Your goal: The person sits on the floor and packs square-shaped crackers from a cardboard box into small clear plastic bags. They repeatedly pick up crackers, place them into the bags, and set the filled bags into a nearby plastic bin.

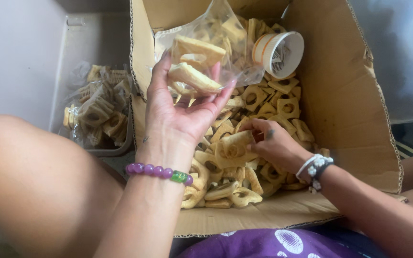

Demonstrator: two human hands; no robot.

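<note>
Cardboard forms the large open box [345, 105] that fills the middle of the head view, its flaps folded outward and its floor heaped with loose biscuits [264, 102], pale tan, square-edged pieces each pierced by a hole. Left hand [180, 112]: raised above the near left part of the box, palm turned toward the camera, fingers curled upward and closed around the lower end of a clear plastic bag [216, 43]; several biscuits already lie inside the bag, pressed against the fingertips. A bracelet of purple beads with one green bead [158, 171] circles this wrist. Right hand [273, 141]: lowered into the heap, knuckles up, thumb and fingers pinched on a small stack of biscuits [233, 145] at the middle of the box, just below and to the right of the left palm. A white and dark cord bracelet [315, 167] sits on the right wrist. A white paper cup with orange stripes [278, 52] lies on its side on the biscuits at the far end of the box, mouth facing right, just beside the bag. Outside the box, to the left, a grey tray [115, 148] holds filled, closed bags of the same biscuits [99, 110]. The person's bare knee [34, 181] occupies the lower left, and purple patterned cloth [273, 243] shows at the bottom edge.
</note>
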